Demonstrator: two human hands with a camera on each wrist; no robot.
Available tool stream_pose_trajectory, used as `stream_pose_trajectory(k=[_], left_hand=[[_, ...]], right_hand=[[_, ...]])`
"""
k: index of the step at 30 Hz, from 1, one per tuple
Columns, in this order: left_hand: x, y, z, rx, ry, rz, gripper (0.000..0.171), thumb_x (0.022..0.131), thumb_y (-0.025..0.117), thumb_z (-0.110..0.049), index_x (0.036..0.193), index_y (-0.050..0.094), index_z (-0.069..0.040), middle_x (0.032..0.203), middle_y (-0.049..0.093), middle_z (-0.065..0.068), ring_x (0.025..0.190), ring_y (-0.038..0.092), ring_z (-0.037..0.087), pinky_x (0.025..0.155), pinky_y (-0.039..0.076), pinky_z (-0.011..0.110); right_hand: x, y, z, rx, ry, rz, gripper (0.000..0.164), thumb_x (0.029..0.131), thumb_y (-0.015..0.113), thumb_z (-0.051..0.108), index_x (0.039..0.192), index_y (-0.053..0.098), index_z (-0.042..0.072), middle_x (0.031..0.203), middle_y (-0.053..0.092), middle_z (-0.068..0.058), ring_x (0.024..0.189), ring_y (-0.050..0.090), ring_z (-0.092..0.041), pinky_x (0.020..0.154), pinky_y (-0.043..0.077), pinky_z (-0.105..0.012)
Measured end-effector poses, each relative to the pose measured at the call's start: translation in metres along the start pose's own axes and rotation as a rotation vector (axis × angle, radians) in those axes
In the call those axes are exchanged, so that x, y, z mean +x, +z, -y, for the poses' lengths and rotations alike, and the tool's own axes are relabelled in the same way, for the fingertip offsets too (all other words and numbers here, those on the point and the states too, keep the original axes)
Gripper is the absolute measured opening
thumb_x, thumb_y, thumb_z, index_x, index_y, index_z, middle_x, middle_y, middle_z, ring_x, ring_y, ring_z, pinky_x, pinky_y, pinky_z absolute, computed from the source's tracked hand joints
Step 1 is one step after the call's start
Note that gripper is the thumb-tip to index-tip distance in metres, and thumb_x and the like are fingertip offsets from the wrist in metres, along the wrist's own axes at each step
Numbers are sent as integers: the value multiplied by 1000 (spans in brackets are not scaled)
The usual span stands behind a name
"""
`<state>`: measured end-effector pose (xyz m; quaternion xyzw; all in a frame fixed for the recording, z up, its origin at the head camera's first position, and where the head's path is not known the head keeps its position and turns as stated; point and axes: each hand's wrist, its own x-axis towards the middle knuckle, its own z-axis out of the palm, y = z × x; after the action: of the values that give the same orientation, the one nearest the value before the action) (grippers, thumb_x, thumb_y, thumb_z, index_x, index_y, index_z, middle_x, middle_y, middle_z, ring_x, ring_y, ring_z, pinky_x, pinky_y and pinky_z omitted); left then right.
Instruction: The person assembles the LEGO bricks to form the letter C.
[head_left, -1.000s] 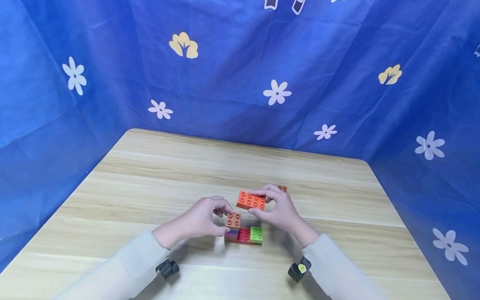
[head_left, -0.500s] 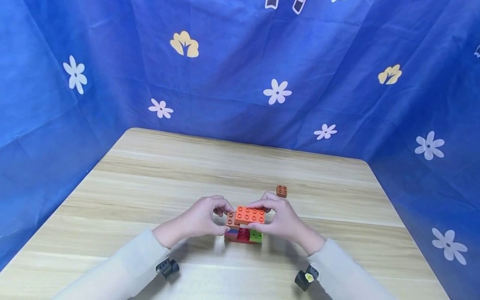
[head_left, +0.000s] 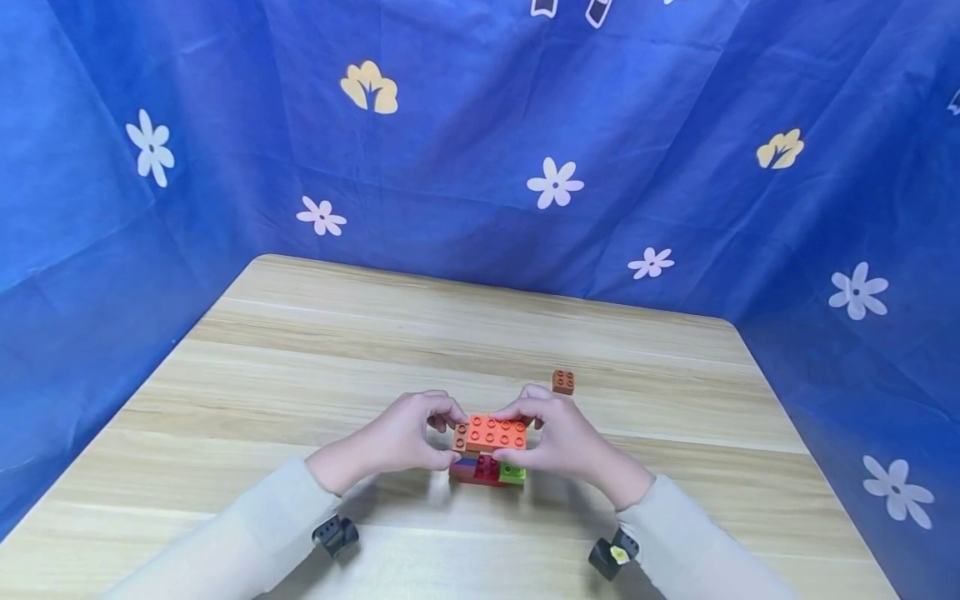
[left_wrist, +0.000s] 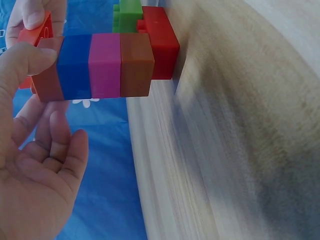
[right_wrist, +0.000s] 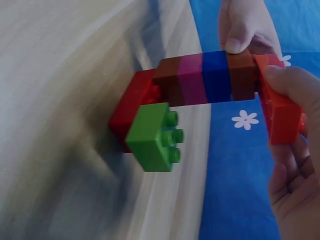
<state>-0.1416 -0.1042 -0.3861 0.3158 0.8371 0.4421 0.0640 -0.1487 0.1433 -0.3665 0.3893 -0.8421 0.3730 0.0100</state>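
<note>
A red brick (right_wrist: 131,107) lies on the table as the base of a toy-brick build, with a green brick (right_wrist: 150,137) on its right end. From its left end rises a column: brown brick (left_wrist: 136,65), pink brick (left_wrist: 105,65), blue brick (left_wrist: 75,67) and another brown brick (left_wrist: 50,82) on top. My left hand (head_left: 401,433) pinches this top brown brick between thumb and fingers. Over it, my right hand (head_left: 558,437) grips a long orange brick (head_left: 497,433) that overhangs to the right above the green one. Whether the orange brick is fully seated, I cannot tell.
A loose brown brick (head_left: 563,382) sits on the wooden table (head_left: 360,325) just beyond my right hand. A blue flowered cloth (head_left: 450,125) hangs around the table's back and sides.
My right hand has brought the orange brick down and slightly left onto the column's top, uncovering the loose brown brick behind. The left hand has kept its place.
</note>
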Motion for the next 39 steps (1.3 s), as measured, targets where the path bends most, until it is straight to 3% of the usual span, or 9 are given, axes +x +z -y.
stream_pose_trajectory(k=[8,14,19,24,31,36,39], left_hand=[[1,-1,-1,6,5,3,33,68,79,-6,98,65,-5,95,63,-3,86,62,26,79,52,27],[0,0,1,6,-4,0,34,68,79,-5,99,65,-5,96,63,-2,86,61,25,79,53,30],[0,0,-1,19,-3,7,34,68,79,-5,99,65,-5,96,63,-2,85,61,22,78,53,29],[2,1,-1,32,6,6,34,68,79,-5,99,65,-5,96,63,-3,84,61,18,78,53,26],[2,-1,-2,33,-4,8,33,68,78,-5,99,65,-6,95,62,-4,85,61,22,78,53,29],[3,-5,-9,124,-3,53,44,68,81,-12,107,63,-7,98,61,-7,90,59,19,83,51,38],[4,-4,-13,125,3,57,55,68,83,-21,116,60,-9,104,61,-8,96,57,14,88,47,42]], right_hand=[[4,-6,4,-44,-26,33,38,68,86,19,102,72,10,81,56,10,73,50,-11,61,46,-21],[5,-5,3,-27,-21,36,37,67,86,17,101,72,8,81,56,9,74,49,-9,61,49,-30],[5,-8,-2,-25,-40,62,37,69,86,18,102,72,10,83,58,9,73,50,-8,59,47,-24],[4,-10,-2,-26,-32,70,36,69,85,17,102,72,9,83,57,10,73,51,-9,61,48,-25],[5,-7,3,-32,6,46,38,66,87,17,100,73,7,78,56,10,73,50,-7,63,49,-22],[5,-6,3,-29,26,53,38,67,87,17,101,73,8,78,55,11,71,52,-14,60,48,-26],[4,-6,3,-25,33,55,38,67,86,17,101,73,8,79,55,10,71,53,-21,58,48,-27]])
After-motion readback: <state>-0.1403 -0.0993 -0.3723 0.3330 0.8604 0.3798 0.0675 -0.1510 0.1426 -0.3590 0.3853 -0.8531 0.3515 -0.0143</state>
